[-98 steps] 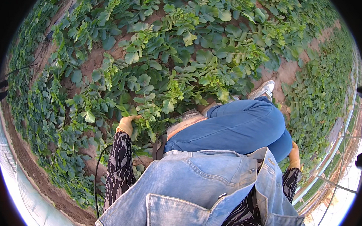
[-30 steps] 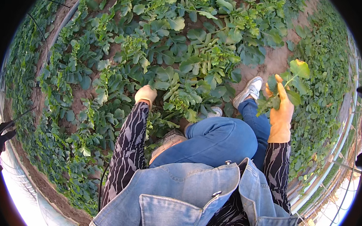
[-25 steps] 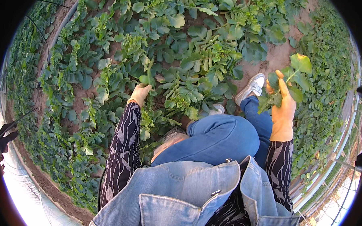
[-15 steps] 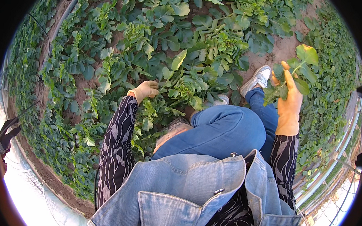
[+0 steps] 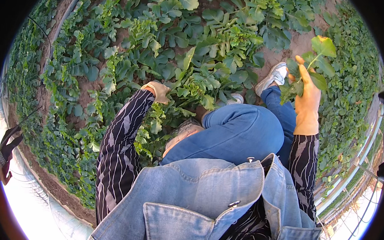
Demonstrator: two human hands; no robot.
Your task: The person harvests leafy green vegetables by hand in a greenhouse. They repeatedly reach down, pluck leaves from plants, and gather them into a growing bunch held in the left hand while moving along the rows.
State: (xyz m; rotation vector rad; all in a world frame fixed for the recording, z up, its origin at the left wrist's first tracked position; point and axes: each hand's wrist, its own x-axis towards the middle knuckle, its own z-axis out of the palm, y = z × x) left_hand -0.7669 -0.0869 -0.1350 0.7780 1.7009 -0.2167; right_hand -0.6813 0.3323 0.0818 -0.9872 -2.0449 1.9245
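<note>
My right hand (image 5: 308,97), in a yellowish glove, is raised on the right. It is closed around a small bunch of leafy greens (image 5: 323,48); one leaf, yellowed at its tip, sticks up above the fingers. To the left, my left hand (image 5: 160,93), in a pale glove, is bent downward at the wrist among low leafy green plants (image 5: 198,84). Its fingers point into the foliage and are mostly hidden, so whether they grip a leaf or stem does not show.
My bent knee in blue jeans (image 5: 243,131) and white shoes (image 5: 273,78) are among the plants between my hands. Bare soil (image 5: 295,49) shows beyond the right shoe. A grey hose (image 5: 65,22) runs at the far left; pale pipes (image 5: 361,157) line the right edge.
My left wrist has turned and bent, the hand now pointing down into the leaves and slightly to the right. My right hand has risen slightly with its greens.
</note>
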